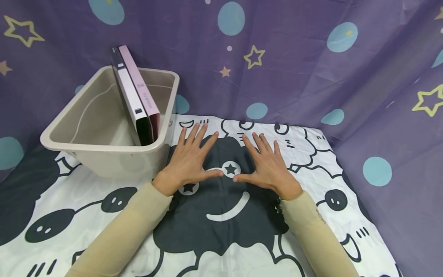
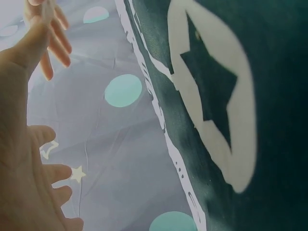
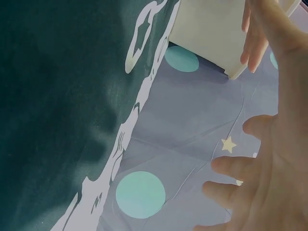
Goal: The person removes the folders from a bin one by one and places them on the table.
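Both hands are held palm down with fingers spread over the dark part of a patterned cloth (image 1: 225,231). My left hand (image 1: 188,159) is just right of a beige bin (image 1: 117,159); my right hand (image 1: 270,165) is to the right of it, the two thumbs pointing at each other with a small gap between. Neither hand holds anything. In the left wrist view the left hand (image 2: 24,159) shows at the left edge; the right wrist view shows the right hand (image 3: 269,168) at the right.
Two binders, one white and black (image 1: 130,96) and one pink (image 1: 140,86), lean upright inside the bin at the left. A purple curtain (image 1: 290,69) with stars and ovals hangs behind and along the right side of the cloth.
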